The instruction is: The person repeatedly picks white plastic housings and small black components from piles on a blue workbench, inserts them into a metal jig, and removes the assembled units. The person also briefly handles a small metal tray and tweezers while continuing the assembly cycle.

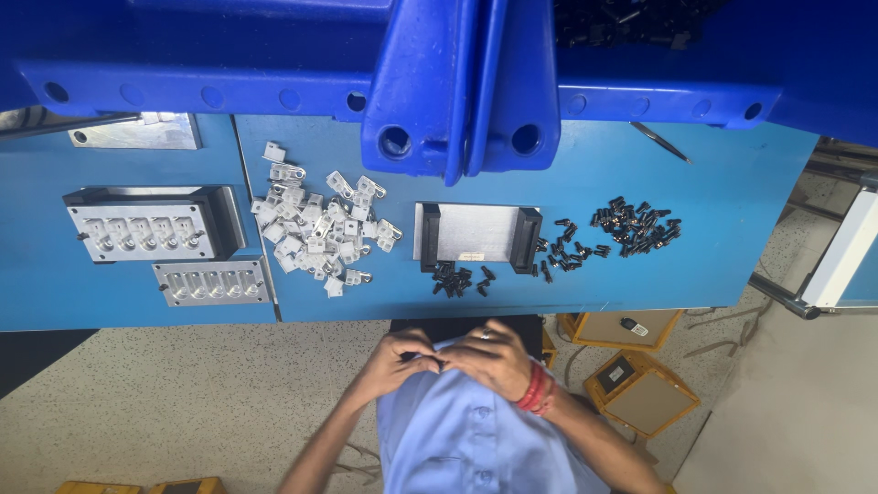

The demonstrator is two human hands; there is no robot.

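Blue surface [512, 274] w/ blue crates [457, 82] on top, one holding dark bits, contents hard to tell. Metal moulds [146, 224] w/ row of cavities. Pile of white clips [315, 229], black pins [636, 224] scattered. Left hand [395, 361] + right hand [489, 357] meet near chest, grip pinched on smth tiny, can't tell what. Prob light, stiff, easy to drop; hold by fingertips.

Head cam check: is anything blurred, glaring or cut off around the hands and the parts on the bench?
Head view: even daylight, no harsh glare on the blue table; white clips and black pieces are sharp; left hand and right hand are slightly soft, whatever they pinch too small to tell; blue crates block the top.
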